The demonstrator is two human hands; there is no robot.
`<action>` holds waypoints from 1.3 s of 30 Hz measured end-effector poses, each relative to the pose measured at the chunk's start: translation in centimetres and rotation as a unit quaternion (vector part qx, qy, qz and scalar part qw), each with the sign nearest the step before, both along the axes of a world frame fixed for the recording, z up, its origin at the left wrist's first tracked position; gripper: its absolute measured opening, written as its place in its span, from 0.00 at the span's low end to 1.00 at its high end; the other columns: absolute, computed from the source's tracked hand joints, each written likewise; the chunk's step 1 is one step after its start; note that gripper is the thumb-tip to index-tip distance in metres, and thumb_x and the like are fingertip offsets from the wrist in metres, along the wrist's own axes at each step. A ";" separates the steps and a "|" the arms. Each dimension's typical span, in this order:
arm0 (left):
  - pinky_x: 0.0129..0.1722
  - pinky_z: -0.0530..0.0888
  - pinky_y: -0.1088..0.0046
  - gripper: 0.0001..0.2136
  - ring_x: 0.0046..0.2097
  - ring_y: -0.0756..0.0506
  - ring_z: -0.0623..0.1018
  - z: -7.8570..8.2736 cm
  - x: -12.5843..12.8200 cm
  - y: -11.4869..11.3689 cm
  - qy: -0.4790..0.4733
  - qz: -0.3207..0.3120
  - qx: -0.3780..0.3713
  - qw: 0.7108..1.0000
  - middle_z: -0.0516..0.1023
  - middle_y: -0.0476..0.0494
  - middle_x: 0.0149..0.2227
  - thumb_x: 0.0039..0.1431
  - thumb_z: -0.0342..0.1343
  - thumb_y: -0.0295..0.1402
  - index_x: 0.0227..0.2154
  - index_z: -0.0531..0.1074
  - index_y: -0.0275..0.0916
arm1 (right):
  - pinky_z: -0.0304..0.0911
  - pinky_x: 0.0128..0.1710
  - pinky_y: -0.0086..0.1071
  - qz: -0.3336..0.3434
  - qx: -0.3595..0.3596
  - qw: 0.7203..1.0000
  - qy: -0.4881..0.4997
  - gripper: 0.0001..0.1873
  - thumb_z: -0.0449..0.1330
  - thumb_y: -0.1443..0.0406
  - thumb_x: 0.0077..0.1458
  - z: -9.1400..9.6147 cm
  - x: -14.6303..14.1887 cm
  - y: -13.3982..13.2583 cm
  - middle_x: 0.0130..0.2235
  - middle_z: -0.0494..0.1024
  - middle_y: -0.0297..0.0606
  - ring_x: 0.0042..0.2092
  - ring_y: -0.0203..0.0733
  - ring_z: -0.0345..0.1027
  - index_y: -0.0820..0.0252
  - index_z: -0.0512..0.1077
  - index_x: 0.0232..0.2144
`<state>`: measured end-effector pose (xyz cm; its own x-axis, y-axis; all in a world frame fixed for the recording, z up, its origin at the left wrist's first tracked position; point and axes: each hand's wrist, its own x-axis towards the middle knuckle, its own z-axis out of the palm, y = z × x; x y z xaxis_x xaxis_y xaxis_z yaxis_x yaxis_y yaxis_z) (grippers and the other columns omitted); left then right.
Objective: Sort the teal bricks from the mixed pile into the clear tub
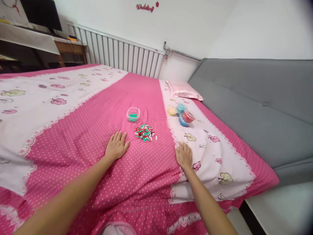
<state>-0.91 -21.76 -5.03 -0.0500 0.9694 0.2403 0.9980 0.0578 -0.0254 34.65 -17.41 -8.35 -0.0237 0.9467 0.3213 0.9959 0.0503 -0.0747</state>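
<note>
My left hand point(116, 145) lies flat on the pink dotted bedspread point(137, 166), fingers stretched out and nothing in it. A loose pile of small red, green and white pieces point(144, 132) lies to its right, apart from the fingers. Just beyond the pile stands a clear plastic tub point(133, 114) with green pieces in its bottom. My right hand point(184, 154) also rests palm down on the bed, on the lace border beside the white printed strip, its fingers extended. What kind of pieces these are is too small to tell.
Several round lidded tubs, among them a red one point(188, 116) stacked over a blue one point(183, 121), stand beyond my right hand. Behind them is a pink pillow point(184, 89). A grey headboard point(254, 98) borders the right side; a radiator point(117, 52) and desk point(66, 45) stand behind.
</note>
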 end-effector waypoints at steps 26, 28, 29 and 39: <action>0.62 0.51 0.59 0.28 0.65 0.39 0.56 0.0 0.3 0.5 -0.005 0.015 -0.037 0.999 0.58 0.33 0.64 0.63 0.37 0.44 0.62 0.56 0.34 | 0.45 0.60 0.50 0.016 -0.018 0.998 0.057 0.29 0.43 0.56 0.61 0.7 0.6 0.0 0.61 0.60 0.55 0.62 0.56 0.51 0.66 0.61 0.58; 0.63 0.51 0.60 0.27 0.65 0.39 0.56 0.0 0.3 0.4 -0.008 0.014 -0.035 0.999 0.58 0.34 0.64 0.63 0.38 0.44 0.61 0.57 0.34 | 0.47 0.59 0.51 0.009 -0.049 0.993 0.108 0.30 0.44 0.54 0.60 1.4 0.4 0.7 0.60 0.62 0.56 0.61 0.56 0.52 0.67 0.61 0.58; 0.63 0.51 0.60 0.27 0.65 0.39 0.56 0.0 0.3 0.4 -0.009 0.013 -0.034 0.999 0.58 0.34 0.64 0.63 0.38 0.44 0.61 0.57 0.34 | 0.48 0.59 0.50 0.014 -0.065 0.987 0.143 0.32 0.44 0.53 0.60 1.9 0.0 1.1 0.59 0.62 0.56 0.61 0.56 0.53 0.69 0.59 0.59; 0.62 0.52 0.59 0.28 0.65 0.38 0.57 -0.2 0.2 0.4 -0.001 0.010 -0.025 1.000 0.58 0.33 0.63 0.64 0.37 0.44 0.61 0.57 0.35 | 0.40 0.61 0.57 0.255 -0.110 0.929 0.244 0.53 0.57 0.43 0.47 4.9 -13.5 3.0 0.66 0.45 0.55 0.67 0.60 0.35 0.63 0.42 0.65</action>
